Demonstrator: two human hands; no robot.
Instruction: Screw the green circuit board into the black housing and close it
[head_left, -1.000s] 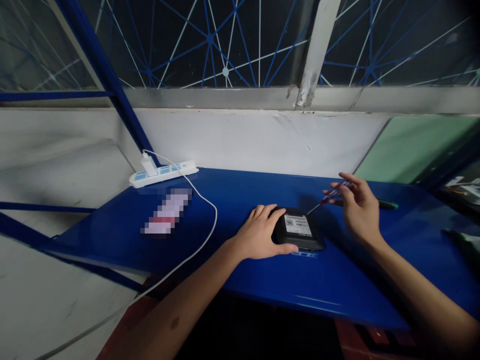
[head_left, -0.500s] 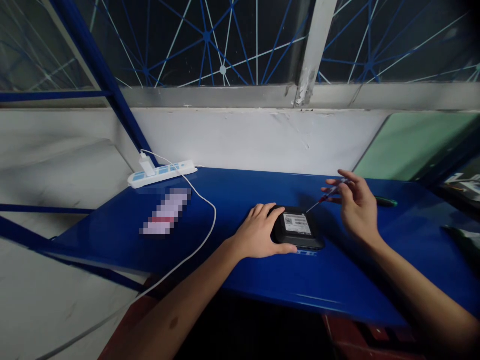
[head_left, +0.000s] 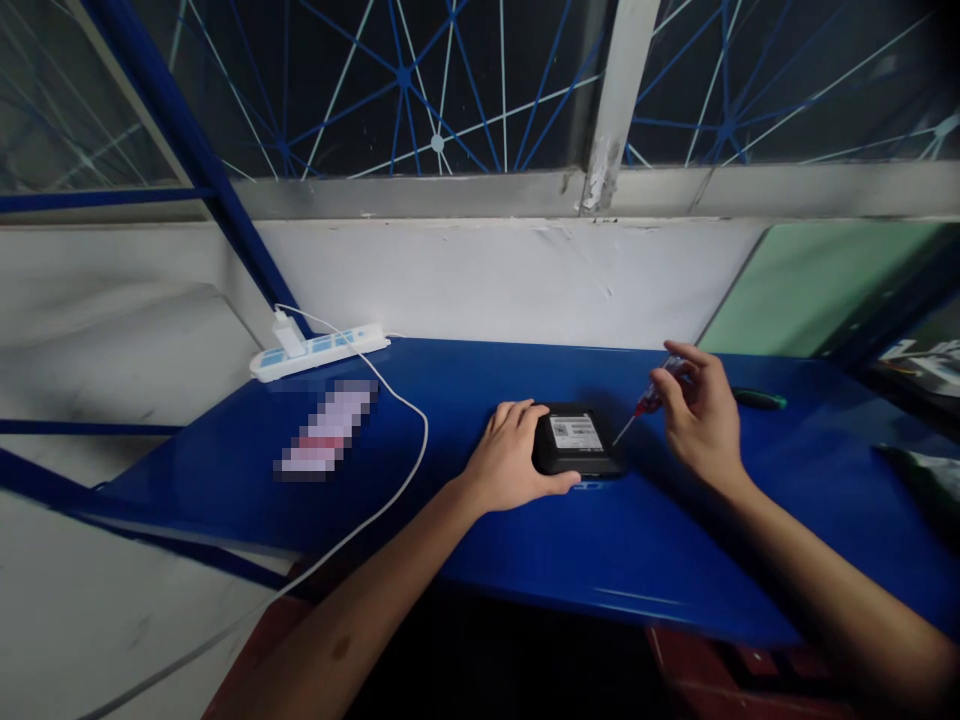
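Observation:
A flat black electronic device [head_left: 545,460] with a white printed label [head_left: 576,433] lies on the blue table. My left hand [head_left: 514,455] is closed around its left side, fingers over the far edge and thumb along the near edge. In my right hand [head_left: 701,415] is a screwdriver [head_left: 651,399] with a clear handle and a red collar, held tilted. Its thin shaft points down and left, with the tip at the device's right edge; whether it touches a screw is too small to tell. Behind my right hand lies a green-handled tool [head_left: 759,399].
A white power strip [head_left: 322,349] with a plugged-in charger [head_left: 288,333] stands at the back left; its white cable [head_left: 425,440] loops across the blue table [head_left: 570,570]. A pixelated flat object [head_left: 330,430] lies at left. A green board [head_left: 825,285] leans at the back right.
The black device has turned slightly and shifted left under my left hand. The screwdriver tip has moved from the label's upper right corner area down to the device's right edge.

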